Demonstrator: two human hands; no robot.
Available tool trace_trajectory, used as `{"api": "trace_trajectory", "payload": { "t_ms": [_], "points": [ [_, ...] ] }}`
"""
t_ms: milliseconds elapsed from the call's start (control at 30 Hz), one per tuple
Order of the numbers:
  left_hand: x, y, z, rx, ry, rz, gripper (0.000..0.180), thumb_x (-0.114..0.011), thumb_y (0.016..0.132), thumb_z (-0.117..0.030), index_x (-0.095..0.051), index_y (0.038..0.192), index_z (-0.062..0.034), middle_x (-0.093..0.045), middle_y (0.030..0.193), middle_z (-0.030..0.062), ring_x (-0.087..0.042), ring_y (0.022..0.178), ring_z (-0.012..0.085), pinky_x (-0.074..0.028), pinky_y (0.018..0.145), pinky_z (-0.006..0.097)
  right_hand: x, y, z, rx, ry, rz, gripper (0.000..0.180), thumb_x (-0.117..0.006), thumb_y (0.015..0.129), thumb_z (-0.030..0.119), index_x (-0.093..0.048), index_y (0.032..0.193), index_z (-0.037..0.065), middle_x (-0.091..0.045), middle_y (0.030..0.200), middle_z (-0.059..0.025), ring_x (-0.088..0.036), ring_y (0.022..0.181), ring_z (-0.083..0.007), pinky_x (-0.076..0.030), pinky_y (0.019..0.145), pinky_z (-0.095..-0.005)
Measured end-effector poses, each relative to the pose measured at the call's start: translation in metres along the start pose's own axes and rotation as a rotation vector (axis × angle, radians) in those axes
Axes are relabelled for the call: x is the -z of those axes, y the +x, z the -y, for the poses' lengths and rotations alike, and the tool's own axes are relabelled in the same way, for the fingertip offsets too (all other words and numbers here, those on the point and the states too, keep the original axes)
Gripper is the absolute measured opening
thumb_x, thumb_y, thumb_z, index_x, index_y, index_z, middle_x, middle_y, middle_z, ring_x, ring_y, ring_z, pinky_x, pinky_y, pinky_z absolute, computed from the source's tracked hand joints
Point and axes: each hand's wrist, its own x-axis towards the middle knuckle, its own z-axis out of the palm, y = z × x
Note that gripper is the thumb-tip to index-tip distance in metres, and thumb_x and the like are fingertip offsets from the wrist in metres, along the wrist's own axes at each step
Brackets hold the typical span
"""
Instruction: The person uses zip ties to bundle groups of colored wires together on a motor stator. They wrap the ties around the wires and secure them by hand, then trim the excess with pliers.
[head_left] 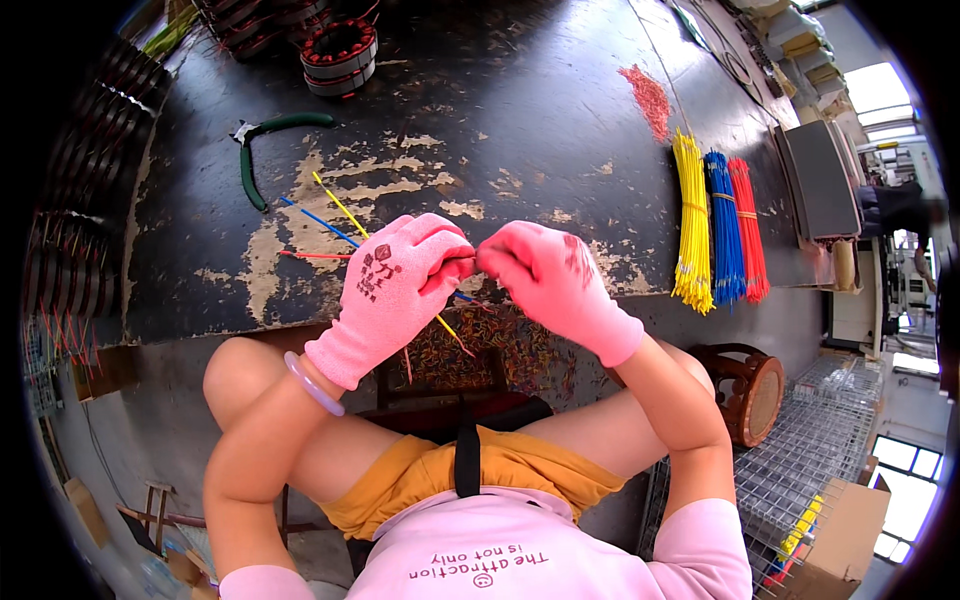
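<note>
Both my hands wear pink gloves and meet fingertip to fingertip above the table's near edge. My left hand (388, 290) is closed round a few thin wires: a yellow wire (338, 203), a blue wire (318, 220) and a red wire (312, 255). Their far ends fan out to the left over the tabletop; other ends stick out below the hand, the yellow one toward my lap. My right hand (558, 272) is pinched, its fingertips against the left ones. Whatever sits between those fingers is hidden.
Green-handled cutting pliers (247, 165) lie on the worn black table (480, 120). Behind them stands a wound motor stator (340, 70). At right lie yellow (691, 220), blue (724, 230) and red wire bundles (747, 230), near a heap of small red pieces (648, 100).
</note>
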Motion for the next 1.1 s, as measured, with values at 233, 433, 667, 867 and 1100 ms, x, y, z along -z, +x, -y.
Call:
{"api": "trace_trajectory", "payload": {
  "t_ms": [233,433,667,867,1100],
  "points": [
    [0.002,-0.001,0.001,0.021,-0.015,0.03,0.011,-0.072,0.083,-0.006,-0.069,0.093,-0.0048,-0.069,0.099,0.0075,-0.066,0.091,0.0302,-0.053,0.079,0.04,-0.004,-0.008,0.017,-0.049,-0.109,-0.205,0.018,-0.075,0.089,0.025,-0.07,0.094,0.008,-0.069,0.085,-0.0056,-0.066,0.071,-0.0232,-0.053,0.065,-0.0335],
    [-0.001,0.001,0.0,0.003,-0.007,0.011,0.011,-0.071,0.082,-0.008,-0.07,0.094,-0.0091,-0.068,0.098,0.0049,-0.066,0.091,0.0288,-0.054,0.078,0.04,-0.01,-0.008,0.006,-0.25,0.251,-0.034,0.021,-0.066,0.099,0.025,-0.069,0.104,0.005,-0.069,0.088,-0.0025,-0.063,0.073,-0.0116,-0.051,0.067,-0.0269],
    [0.001,0.0,0.001,-0.002,0.003,0.018,0.011,-0.071,0.082,-0.008,-0.069,0.093,-0.0091,-0.068,0.099,0.0045,-0.066,0.091,0.0284,-0.054,0.078,0.039,-0.003,-0.017,0.006,-0.052,-0.044,-0.057,0.013,-0.064,0.096,0.018,-0.069,0.102,0.007,-0.072,0.096,-0.0068,-0.068,0.083,-0.0226,-0.052,0.071,-0.0327],
    [0.0,0.002,0.001,-0.013,-0.008,0.014,0.011,-0.072,0.082,-0.008,-0.07,0.093,-0.009,-0.068,0.098,0.0039,-0.066,0.09,0.0278,-0.054,0.078,0.039,-0.007,-0.011,0.009,-0.331,0.285,0.039,0.013,-0.064,0.096,0.019,-0.067,0.098,0.006,-0.072,0.09,-0.0054,-0.065,0.072,-0.0126,-0.05,0.064,-0.0293],
    [0.002,0.001,-0.002,0.006,-0.009,0.035,0.013,-0.073,0.082,-0.006,-0.07,0.095,-0.0048,-0.069,0.098,0.0074,-0.066,0.091,0.0297,-0.053,0.08,0.039,0.003,-0.013,0.01,-0.116,-0.067,-0.125,0.025,-0.072,0.091,0.026,-0.067,0.107,0.008,-0.068,0.093,-0.0045,-0.066,0.077,-0.0166,-0.052,0.067,-0.0336]
  ]
}}
